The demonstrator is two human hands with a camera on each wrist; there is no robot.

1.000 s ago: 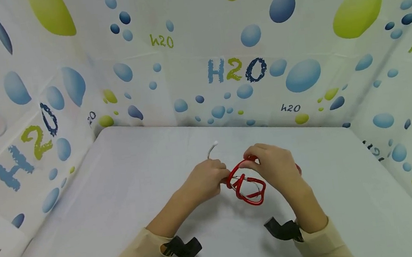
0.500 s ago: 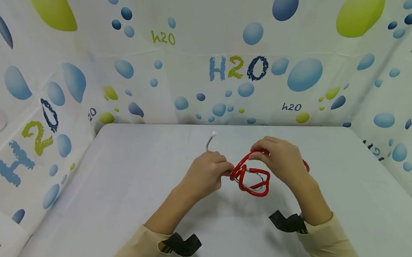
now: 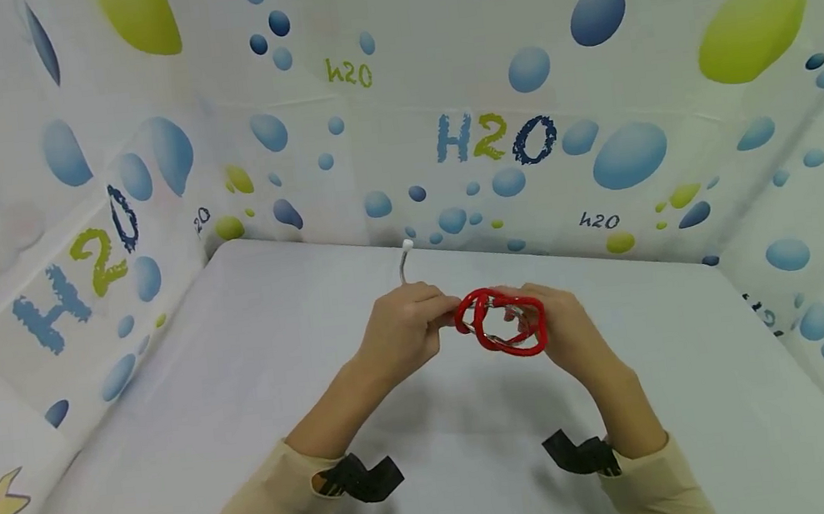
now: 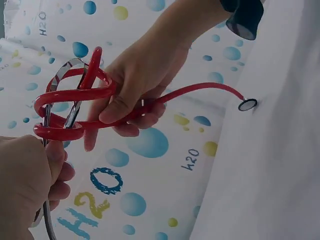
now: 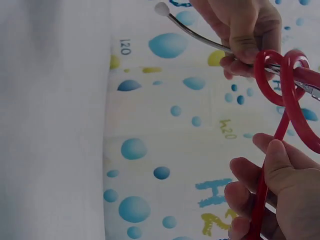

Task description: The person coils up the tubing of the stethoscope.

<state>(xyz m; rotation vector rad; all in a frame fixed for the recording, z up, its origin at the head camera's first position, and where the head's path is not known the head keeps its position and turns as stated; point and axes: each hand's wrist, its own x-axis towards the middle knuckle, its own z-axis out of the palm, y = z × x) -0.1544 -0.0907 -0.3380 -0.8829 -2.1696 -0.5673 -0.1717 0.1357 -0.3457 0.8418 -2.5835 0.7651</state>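
Observation:
Between my hands, up off the table, is a stethoscope (image 3: 516, 351) whose red tubing is wound in loops round its metal ear tubes. My left hand (image 3: 404, 325) grips the ear tubes just left of the loops. One bent ear tube (image 5: 192, 34) with a white ear tip (image 5: 161, 9) sticks out past that hand. On the other side, my right hand (image 3: 570, 324) holds the free tubing (image 5: 260, 200), thumb against it, partly hidden behind the loops in the head view. From there the tubing runs on to the round chest piece (image 4: 247, 104), which hangs at its end.
Below the hands lies a white-covered table (image 3: 247, 408). White sheets printed with drops and "H2O" form a back wall (image 3: 394, 83) and side walls. Black camera mounts sit on the left wrist (image 3: 363, 478) and right wrist (image 3: 582, 453).
Both hands have risen and moved away slightly with the stethoscope. The right hand has shifted from over the top of the loops to behind their right side, and the loops have tipped toward the camera.

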